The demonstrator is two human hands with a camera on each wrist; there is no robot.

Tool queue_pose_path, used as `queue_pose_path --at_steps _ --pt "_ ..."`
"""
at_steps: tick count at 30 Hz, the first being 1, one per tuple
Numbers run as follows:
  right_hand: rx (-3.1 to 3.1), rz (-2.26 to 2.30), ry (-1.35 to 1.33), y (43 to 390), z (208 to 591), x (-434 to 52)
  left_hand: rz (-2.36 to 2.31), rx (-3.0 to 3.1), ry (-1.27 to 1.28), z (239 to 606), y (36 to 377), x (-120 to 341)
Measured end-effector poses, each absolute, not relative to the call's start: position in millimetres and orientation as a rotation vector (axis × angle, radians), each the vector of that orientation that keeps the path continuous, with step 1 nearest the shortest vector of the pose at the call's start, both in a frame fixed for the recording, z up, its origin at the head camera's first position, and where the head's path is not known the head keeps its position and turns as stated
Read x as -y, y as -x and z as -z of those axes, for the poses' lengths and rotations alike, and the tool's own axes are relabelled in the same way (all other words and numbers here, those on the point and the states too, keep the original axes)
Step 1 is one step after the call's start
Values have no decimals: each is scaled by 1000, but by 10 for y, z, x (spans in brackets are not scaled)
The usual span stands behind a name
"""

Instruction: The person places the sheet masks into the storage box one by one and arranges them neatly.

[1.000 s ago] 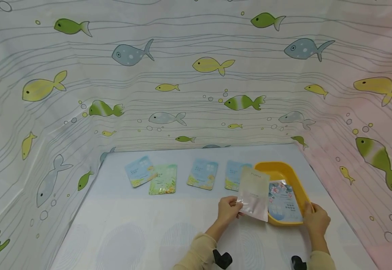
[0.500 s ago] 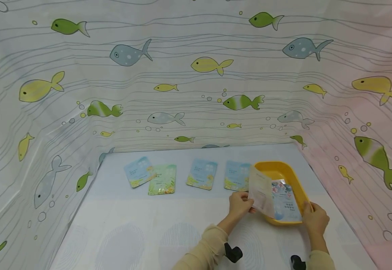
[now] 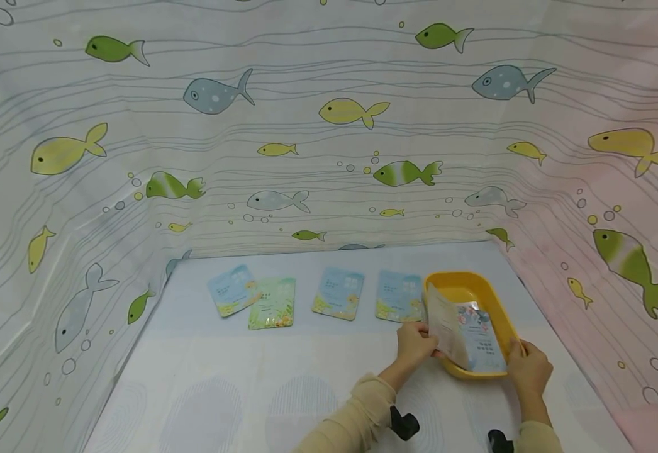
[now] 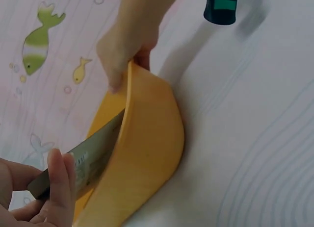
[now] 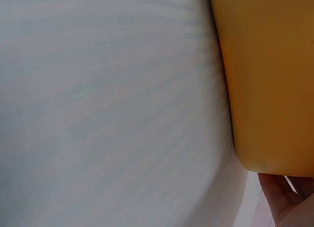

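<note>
My left hand (image 3: 416,343) pinches the lower left edge of a pale, glossy flat sachet (image 3: 446,324). This sachet stands tilted over the left side of a yellow plastic tray (image 3: 496,299). In the left wrist view, the sachet (image 4: 95,151) appears nearly edge-on between thumb and fingers, its far part inside the tray wall (image 4: 152,134). My right hand (image 3: 531,371) grips the tray's right rim near its front corner. A blue-and-white sachet with pink flowers (image 3: 482,343) lies in the tray, partly covered by the held one. The tray wall (image 5: 270,89) fills the right wrist view's right side.
Left of the tray, a blue sachet (image 3: 399,296) lies close by, with another blue sachet (image 3: 338,294) further left. Further left still, a blue sachet (image 3: 233,290) overlaps a green sachet (image 3: 272,305). Fish-patterned cloth (image 3: 306,170) walls the white table (image 3: 221,377).
My left hand has moved right with the pale sachet, which has turned more edge-on and come over the tray. The blue sachet beside the tray is uncovered. My right hand stays on the rim.
</note>
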State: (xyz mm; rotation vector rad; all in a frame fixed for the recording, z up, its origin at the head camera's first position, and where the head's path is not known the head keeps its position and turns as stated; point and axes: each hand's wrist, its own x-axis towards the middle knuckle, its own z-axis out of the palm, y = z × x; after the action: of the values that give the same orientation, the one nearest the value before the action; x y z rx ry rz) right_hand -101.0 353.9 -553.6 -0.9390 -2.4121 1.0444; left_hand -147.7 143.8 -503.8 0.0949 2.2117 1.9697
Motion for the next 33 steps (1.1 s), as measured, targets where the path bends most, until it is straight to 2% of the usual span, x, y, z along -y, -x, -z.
queue_pose_path --at_steps 22,33 --pt "2399 -1043 928 1020 5561 -3541 -1681 -2517 -142 5002 1460 -1656" --pt "2393 -1010 921 1018 5586 -3556 -1580 -2575 -164 5163 1479 -1787"
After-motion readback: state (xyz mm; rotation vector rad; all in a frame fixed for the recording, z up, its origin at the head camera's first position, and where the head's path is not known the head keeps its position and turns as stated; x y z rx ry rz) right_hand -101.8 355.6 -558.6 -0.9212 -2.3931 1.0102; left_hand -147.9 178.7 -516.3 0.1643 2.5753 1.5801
